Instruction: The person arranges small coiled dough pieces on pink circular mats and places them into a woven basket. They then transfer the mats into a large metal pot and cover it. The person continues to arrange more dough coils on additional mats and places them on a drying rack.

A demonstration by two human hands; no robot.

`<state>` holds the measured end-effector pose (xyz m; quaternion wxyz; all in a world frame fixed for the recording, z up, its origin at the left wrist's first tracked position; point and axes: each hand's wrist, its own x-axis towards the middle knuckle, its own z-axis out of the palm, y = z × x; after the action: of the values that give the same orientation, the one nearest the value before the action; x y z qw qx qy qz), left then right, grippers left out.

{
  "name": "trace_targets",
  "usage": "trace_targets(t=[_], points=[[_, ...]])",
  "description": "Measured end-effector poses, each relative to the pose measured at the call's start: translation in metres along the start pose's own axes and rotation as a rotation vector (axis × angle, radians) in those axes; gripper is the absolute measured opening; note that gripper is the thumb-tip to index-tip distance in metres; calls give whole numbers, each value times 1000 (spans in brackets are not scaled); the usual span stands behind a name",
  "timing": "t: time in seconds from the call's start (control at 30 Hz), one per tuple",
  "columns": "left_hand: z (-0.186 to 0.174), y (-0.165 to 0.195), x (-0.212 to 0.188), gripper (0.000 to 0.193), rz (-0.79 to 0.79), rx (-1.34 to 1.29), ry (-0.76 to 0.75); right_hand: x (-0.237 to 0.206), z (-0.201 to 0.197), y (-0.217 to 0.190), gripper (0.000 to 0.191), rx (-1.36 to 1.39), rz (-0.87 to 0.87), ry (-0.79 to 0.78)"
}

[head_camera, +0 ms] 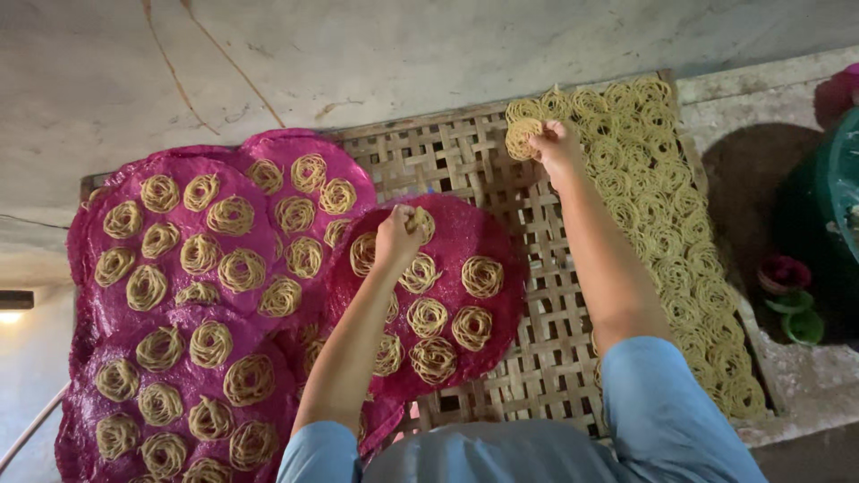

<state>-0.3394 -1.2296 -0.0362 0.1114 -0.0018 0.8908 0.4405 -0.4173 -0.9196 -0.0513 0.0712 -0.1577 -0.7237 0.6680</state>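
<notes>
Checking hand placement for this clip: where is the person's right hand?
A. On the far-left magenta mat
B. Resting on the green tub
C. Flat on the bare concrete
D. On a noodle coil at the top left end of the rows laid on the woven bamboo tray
D: the right hand grips a noodle coil at the top left end of the rows on the woven bamboo tray, while the left hand is over a round magenta mat.

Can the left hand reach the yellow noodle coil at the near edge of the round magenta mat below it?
Probably yes. The left hand hovers over that round magenta mat, and nothing covers the yellow noodle coil.
</notes>
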Motion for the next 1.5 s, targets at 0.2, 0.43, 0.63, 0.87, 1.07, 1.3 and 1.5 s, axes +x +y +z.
trace_targets(t=[0.2,0.43,0.63,0.87,1.07,1.3,1.5], points=[[8,-13,10,34,202,56,67,8,11,17,38,-882,-395,208],[25,8,8,24,-81,-280,-128,-18,10,7,50,-1309,-880,454],[67,36,-3,37,265,-108,-78,-101,29,24,56,372,479,-433],[87,-3,-56,42,430,223,-200,-78,-1,11,18,16,420,-1],[89,-21,-75,42,452,360,-214,-55,-8,12,39,-665,-74,55],[96,-14,-66,25,306,458,-202,-51,-7,10,35,-1059,-449,131],[105,-12,-63,26,201,90,-342,-89,-20,19,31,-1103,-344,122]])
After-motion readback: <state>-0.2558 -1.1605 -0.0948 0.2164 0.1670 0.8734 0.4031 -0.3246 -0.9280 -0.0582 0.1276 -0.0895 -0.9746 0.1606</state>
